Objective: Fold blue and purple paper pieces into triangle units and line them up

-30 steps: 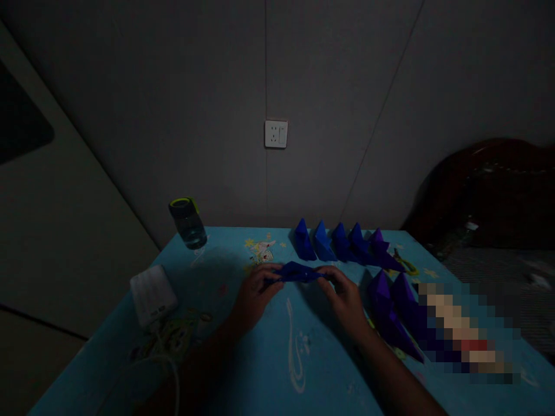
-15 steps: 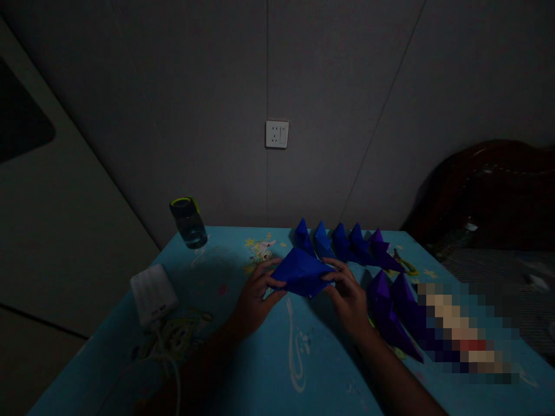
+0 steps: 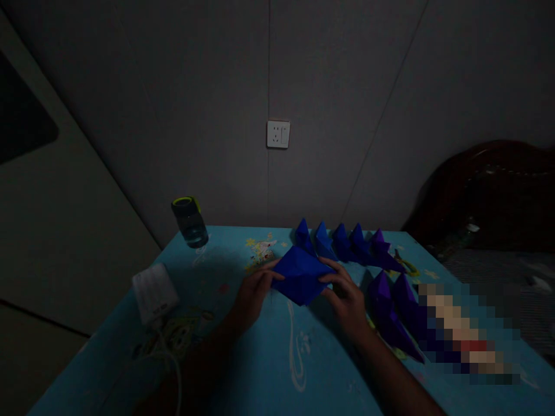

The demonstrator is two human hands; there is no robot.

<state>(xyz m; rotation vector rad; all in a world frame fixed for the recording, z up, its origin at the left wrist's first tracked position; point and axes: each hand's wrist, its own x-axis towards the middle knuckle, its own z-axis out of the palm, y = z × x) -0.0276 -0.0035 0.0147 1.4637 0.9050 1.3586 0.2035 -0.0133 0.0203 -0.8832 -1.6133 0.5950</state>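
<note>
A blue folded paper (image 3: 300, 275) is held just above the light blue table (image 3: 269, 364), pulled open into a diamond shape. My left hand (image 3: 252, 293) pinches its left corner and my right hand (image 3: 347, 294) pinches its right corner. Behind it stands a row of several finished blue and purple paper boats (image 3: 342, 242). More purple boats (image 3: 392, 309) lie just right of my right hand.
A water bottle with a green-rimmed lid (image 3: 189, 222) stands at the table's back left. A white power bank (image 3: 154, 292) with a coiled cable (image 3: 173, 341) lies at the left edge. A wall socket (image 3: 278, 134) is on the wall behind. A dark wooden headboard (image 3: 489, 190) stands at the right.
The blue paper, flat and narrow between my hands a second ago, has been pulled open into a wide diamond. Both hands stayed in place at its corners.
</note>
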